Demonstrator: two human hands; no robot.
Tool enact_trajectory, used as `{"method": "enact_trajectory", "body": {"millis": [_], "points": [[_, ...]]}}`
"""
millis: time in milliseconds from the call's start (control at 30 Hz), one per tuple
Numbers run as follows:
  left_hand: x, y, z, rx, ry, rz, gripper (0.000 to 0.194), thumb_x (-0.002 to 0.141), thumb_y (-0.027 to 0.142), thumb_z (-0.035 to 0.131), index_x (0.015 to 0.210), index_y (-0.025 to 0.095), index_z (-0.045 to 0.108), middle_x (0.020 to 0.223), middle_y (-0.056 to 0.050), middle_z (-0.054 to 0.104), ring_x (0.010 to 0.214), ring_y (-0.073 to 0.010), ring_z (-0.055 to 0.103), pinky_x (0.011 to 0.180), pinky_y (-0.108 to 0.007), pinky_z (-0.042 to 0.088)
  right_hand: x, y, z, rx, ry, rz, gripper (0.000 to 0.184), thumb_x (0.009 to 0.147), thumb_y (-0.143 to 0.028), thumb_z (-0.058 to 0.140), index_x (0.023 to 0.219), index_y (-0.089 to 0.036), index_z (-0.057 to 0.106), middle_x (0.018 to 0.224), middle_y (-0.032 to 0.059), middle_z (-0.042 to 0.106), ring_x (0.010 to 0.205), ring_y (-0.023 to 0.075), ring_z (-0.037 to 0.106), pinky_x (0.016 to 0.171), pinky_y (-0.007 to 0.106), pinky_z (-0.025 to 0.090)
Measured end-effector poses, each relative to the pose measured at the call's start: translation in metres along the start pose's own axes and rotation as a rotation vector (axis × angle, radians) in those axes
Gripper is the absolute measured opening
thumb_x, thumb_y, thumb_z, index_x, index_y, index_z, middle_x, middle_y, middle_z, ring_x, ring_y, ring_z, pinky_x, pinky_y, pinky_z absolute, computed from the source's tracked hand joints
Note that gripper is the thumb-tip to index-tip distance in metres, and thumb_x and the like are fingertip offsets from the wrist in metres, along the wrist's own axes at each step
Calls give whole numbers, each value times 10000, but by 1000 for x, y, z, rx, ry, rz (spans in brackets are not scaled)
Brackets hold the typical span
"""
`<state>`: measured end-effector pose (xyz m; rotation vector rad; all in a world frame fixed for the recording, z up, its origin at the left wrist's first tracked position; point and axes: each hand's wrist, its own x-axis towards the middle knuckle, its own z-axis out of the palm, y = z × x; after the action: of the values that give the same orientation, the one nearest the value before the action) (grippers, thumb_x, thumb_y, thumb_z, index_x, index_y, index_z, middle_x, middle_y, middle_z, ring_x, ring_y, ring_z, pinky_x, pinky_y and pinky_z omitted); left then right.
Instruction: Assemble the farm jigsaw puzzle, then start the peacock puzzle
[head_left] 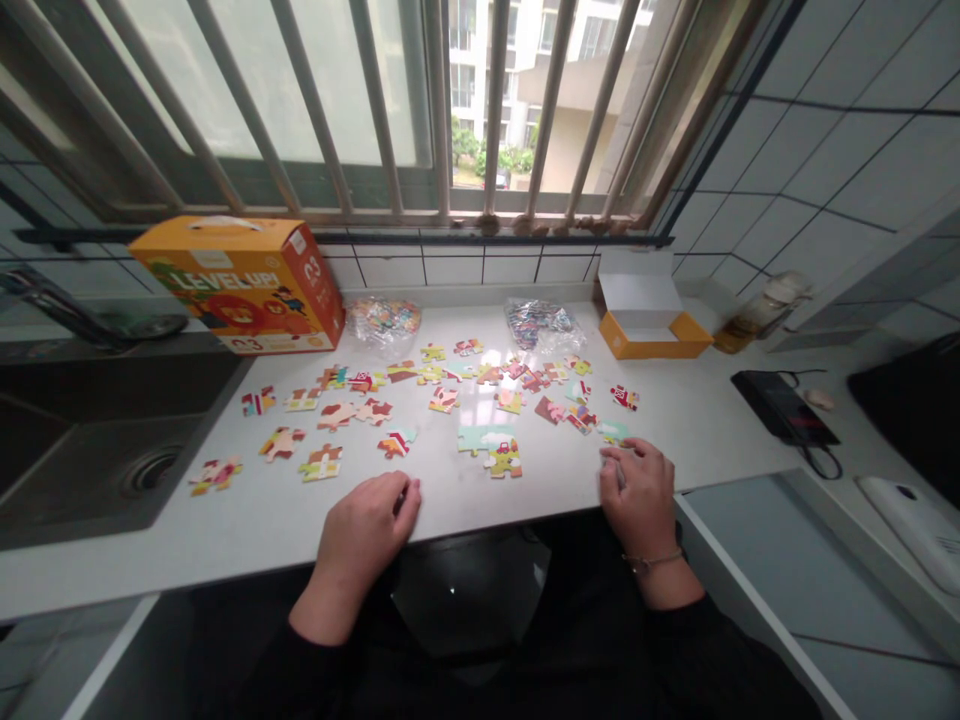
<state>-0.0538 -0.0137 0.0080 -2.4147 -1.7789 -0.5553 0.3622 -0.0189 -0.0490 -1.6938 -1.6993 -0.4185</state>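
Loose puzzle pieces point(321, 463) are spread across the desk point(247, 530), with a small joined group point(504, 458) set between the hands. The left hand point(371, 520) is loosely curled at the front edge and the right hand point(641, 490) is bent near a pale green piece point(613, 430); whether anything is gripped cannot be told. Behind, colourful bits are held in two plastic bags point(384, 325), a yellow box point(656, 338) is left open, the orange box's point(240, 290) contents are hidden, and amber liquid is contained in a bottle point(761, 310).
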Motion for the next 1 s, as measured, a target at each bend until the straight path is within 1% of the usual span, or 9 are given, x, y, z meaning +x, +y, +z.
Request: {"method": "enact_trajectory", "body": {"millis": [133, 333, 467, 600, 667, 767, 867, 933, 1000], "points": [[-1, 0, 0, -8, -7, -6, 383, 1108, 377, 461, 768, 236, 566, 732, -23, 664, 664, -195, 594, 638, -353, 324, -2, 0, 3, 13, 88, 57, 421, 1002, -319, 586, 1388, -149, 594, 1301, 206, 646, 1219, 355, 608, 1045, 515, 484], [0, 2, -1, -28, 1, -2, 381, 1104, 377, 469, 760, 236, 557, 722, -26, 656, 649, -194, 579, 641, -355, 321, -2, -1, -1, 2, -103, 59, 195, 1005, -264, 545, 1087, -233, 721, 1113, 104, 749, 1070, 301, 627, 978, 443, 448], [-1, 1, 0, -50, 11, -9, 374, 1092, 365, 485, 748, 238, 557, 712, -29, 651, 652, -198, 575, 635, -360, 309, -2, 0, -1, -12, -64, 85, 268, 1002, -275, 558, 1215, -198, 701, 1137, 123, 739, 1084, 311, 635, 992, 451, 467], [-1, 0, 1, -51, 24, -7, 363, 1096, 351, 496, 757, 240, 563, 723, -26, 640, 660, -201, 577, 638, -364, 332, -3, 0, 0, -20, -44, 59, 230, 998, -274, 582, 1124, -207, 763, 1357, 175, 662, 1231, 340, 617, 1063, 492, 464], [-1, -1, 2, -53, 35, 2, 346, 1102, 337, 493, 780, 241, 576, 750, -32, 640, 703, -213, 601, 671, -364, 389, -3, 0, -1, -26, -56, 66, 233, 997, -268, 581, 1125, -211, 767, 1353, 166, 672, 1222, 337, 623, 1053, 487, 467], [0, -3, 3, -78, 73, 19, 266, 1092, 317, 509, 876, 228, 635, 895, -75, 690, 871, -258, 666, 821, -390, 505, -3, -1, -2, -28, -76, 90, 295, 1003, -266, 568, 1241, -199, 728, 1189, 124, 739, 1126, 317, 650, 1008, 463, 476], [2, -5, 5, -90, 165, 1, 190, 1064, 325, 560, 1109, 199, 694, 1216, -160, 725, 1171, -333, 687, 1040, -481, 538, -3, -2, -3, -35, -76, 72, 277, 1009, -266, 564, 1197, -220, 762, 1197, 119, 735, 1119, 312, 648, 1002, 455, 471], [2, -7, 7, -72, 207, -26, 298, 1054, 344, 582, 1283, 179, 676, 1467, -214, 656, 1387, -382, 615, 1169, -550, 492, -2, -3, -4, -43, -89, 58, 268, 1015, -259, 557, 1166, -237, 778, 1207, 111, 735, 1108, 306, 646, 995, 447, 466], [3, -9, 10, -62, 173, -24, 406, 1057, 367, 580, 1410, 174, 637, 1603, -223, 588, 1509, -401, 538, 1242, -596, 439, -2, -4, -4, -42, -84, 63, 286, 1015, -256, 552, 1218, -221, 751, 1198, 106, 748, 1102, 301, 648, 993, 439, 461]]}}
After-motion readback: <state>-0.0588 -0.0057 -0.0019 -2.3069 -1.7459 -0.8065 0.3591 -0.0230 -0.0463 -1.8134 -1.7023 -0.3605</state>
